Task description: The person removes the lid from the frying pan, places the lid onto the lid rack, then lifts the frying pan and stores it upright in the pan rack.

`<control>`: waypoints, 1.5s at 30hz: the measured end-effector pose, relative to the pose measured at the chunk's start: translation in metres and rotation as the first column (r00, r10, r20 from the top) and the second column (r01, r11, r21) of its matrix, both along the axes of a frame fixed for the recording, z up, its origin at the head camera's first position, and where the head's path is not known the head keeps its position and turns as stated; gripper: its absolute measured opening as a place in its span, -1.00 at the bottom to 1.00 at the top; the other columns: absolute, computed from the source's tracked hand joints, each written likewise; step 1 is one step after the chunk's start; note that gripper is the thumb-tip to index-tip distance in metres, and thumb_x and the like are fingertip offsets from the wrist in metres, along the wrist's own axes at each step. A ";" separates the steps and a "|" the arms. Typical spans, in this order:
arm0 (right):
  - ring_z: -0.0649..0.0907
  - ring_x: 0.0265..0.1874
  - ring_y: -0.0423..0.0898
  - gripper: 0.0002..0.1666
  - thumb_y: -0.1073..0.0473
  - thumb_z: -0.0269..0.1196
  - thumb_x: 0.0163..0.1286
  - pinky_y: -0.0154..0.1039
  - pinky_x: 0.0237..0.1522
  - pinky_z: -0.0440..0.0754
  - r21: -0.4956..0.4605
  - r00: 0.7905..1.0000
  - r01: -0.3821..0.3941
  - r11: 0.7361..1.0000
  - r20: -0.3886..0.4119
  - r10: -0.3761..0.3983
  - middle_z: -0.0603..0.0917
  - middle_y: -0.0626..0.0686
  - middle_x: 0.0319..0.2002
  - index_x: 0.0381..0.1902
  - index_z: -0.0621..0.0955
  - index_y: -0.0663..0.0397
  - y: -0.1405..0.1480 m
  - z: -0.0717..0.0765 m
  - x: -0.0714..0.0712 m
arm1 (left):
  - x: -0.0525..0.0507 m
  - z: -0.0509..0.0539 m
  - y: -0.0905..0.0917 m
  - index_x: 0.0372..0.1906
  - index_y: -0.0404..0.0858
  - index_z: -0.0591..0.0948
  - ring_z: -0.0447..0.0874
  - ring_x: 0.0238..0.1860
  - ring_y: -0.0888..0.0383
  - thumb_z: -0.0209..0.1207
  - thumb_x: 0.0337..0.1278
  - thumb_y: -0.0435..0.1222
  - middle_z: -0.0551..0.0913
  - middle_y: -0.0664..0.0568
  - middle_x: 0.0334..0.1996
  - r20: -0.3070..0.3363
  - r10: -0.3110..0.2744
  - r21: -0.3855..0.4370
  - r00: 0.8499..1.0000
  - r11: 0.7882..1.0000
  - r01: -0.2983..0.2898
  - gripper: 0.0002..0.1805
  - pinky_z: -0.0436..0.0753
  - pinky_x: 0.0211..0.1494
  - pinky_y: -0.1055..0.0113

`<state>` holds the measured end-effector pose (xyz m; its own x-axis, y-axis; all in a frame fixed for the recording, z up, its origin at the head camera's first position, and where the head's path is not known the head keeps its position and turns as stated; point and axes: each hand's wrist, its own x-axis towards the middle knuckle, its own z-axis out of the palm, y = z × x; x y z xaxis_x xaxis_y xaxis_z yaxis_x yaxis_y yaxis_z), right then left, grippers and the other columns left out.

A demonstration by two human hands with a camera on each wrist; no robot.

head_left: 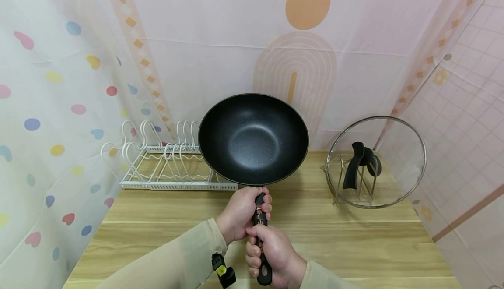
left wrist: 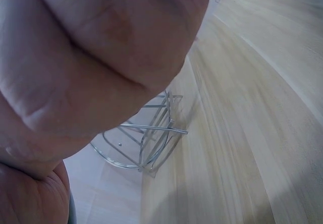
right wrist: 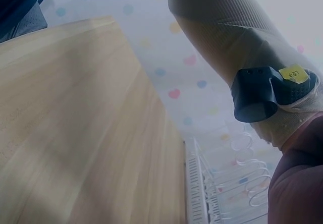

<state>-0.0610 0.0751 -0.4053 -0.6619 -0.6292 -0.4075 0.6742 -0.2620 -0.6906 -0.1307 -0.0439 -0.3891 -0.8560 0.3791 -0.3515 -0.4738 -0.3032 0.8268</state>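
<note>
A black wok (head_left: 253, 142) is held up in the middle of the head view, its dark inside facing the camera. Both hands grip its black handle (head_left: 264, 271). The left hand (head_left: 240, 210) wraps the upper part close to the pan, while the right hand (head_left: 275, 254) holds lower down, near the handle's end. Large and close, the left hand (left wrist: 91, 57) fills the upper left of the left wrist view. In the right wrist view a part of a hand (right wrist: 298, 178) shows at the right edge, beyond a sleeve with a black strapped device (right wrist: 255, 94).
A white wire dish rack (head_left: 177, 186) stands on the wooden table (head_left: 177, 227) behind and left of the wok. At the right, a glass lid (head_left: 423, 162) with a black handle leans in a metal wire stand (head_left: 338, 199). Patterned curtains hang behind and at both sides.
</note>
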 end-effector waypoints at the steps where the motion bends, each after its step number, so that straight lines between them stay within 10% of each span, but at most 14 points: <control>1: 0.32 -0.77 -0.33 -0.73 0.07 0.03 0.44 -0.46 -0.65 0.40 -0.001 1.000 -0.002 1.000 0.001 0.002 0.27 -0.25 -0.74 -0.50 0.32 -0.17 0.000 0.000 0.000 | 0.000 0.000 0.000 -0.24 -0.11 0.38 0.34 -0.56 0.34 -0.24 0.59 -0.26 0.40 0.19 -0.49 -0.001 0.002 -0.001 1.000 1.000 -0.002 -0.78 0.49 -0.39 0.47; 45: 0.46 -0.62 -0.29 -0.65 -0.10 0.00 0.64 -0.36 -0.45 0.55 -0.035 0.990 -0.089 0.995 -0.116 0.085 0.44 -0.20 -0.60 -0.35 0.43 -0.09 0.001 0.008 -0.002 | 0.005 0.011 -0.009 -0.24 -0.10 0.36 0.33 -0.57 0.32 -0.23 0.56 -0.26 0.37 0.21 -0.52 -0.039 0.049 -0.058 0.998 0.997 -0.051 -0.81 0.48 -0.41 0.46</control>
<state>-0.0632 0.0761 -0.3971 -0.6447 -0.7006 -0.3059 0.6130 -0.2347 -0.7544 -0.1261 -0.0534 -0.3778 -0.8861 0.3153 -0.3397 -0.4280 -0.2755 0.8607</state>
